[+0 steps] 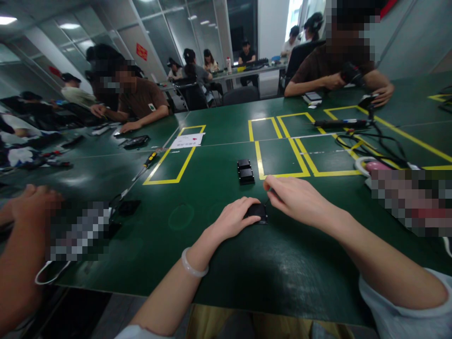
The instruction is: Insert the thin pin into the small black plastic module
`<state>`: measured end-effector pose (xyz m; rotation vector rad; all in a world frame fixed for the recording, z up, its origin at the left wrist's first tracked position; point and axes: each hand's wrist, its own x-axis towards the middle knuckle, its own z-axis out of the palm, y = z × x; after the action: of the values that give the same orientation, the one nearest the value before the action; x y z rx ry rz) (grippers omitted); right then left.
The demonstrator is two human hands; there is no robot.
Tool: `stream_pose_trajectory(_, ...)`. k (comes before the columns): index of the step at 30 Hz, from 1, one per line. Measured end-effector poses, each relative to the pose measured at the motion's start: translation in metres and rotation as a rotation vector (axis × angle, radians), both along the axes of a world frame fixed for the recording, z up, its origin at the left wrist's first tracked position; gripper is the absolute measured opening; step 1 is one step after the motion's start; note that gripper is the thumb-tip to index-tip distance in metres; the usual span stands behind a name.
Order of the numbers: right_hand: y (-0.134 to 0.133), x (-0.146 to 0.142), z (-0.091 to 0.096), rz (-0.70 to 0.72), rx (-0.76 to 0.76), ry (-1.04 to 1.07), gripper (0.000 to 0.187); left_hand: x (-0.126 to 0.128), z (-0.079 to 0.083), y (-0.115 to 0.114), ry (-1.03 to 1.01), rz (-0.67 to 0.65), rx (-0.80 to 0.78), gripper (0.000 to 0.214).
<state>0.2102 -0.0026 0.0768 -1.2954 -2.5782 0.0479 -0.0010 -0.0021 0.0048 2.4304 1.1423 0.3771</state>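
My left hand [231, 217], with a pale bangle at the wrist, presses a small black rectangular part [262, 214] to the green table, its thumb and fingers gripping the sides. At that part's upper right corner, my right hand [294, 197] is closed in a pinch. Something thin and dark seems to stick out below its fingertips, too small to name. Just beyond my hands lies a black block with two square sections [246, 172], touched by neither hand.
Yellow tape outlines [219, 181] mark the green table [197, 263]. A screwdriver [150, 160] and a paper sheet [187, 141] lie ahead left. Black cables [374, 148] and a pink-and-white pouch [406, 202] are at right. A co-worker's arm [24, 235] reaches in at left; others sit opposite.
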Motion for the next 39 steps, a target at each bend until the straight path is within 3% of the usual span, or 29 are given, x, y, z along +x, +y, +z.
stream_pose_trajectory(7, 0.0016, -0.002, 0.0017, -0.07, -0.007, -0.097, 0.021, 0.0001, 0.0003, 0.0007, 0.013, -0.013, 0.005, 0.034)
stream_pose_trajectory(13, 0.001, 0.0004, -0.0013, -0.007, 0.013, 0.007, 0.013, -0.0002, -0.0013, 0.0011, 0.002, -0.013, 0.01, 0.036)
stream_pose_trajectory(18, 0.0009, -0.0018, 0.0006, -0.085, 0.022, -0.133, 0.023, -0.0003, -0.0029, 0.0013, 0.009, -0.014, 0.021, 0.036)
stream_pose_trajectory(24, -0.0015, -0.0002, -0.0006, -0.027, 0.019, -0.007, 0.013, -0.0003, -0.0044, 0.0011, -0.009, -0.01, 0.026, 0.036)
stream_pose_trajectory(30, -0.0006, -0.001, 0.0007, -0.087, 0.007, -0.099, 0.021, -0.0005, -0.0034, 0.0011, 0.002, -0.011, 0.023, 0.036)
stream_pose_trajectory(39, -0.0032, 0.0006, 0.0004, -0.029, 0.003, -0.01, 0.011, -0.0009, -0.0033, 0.0014, -0.006, -0.016, 0.024, 0.036)
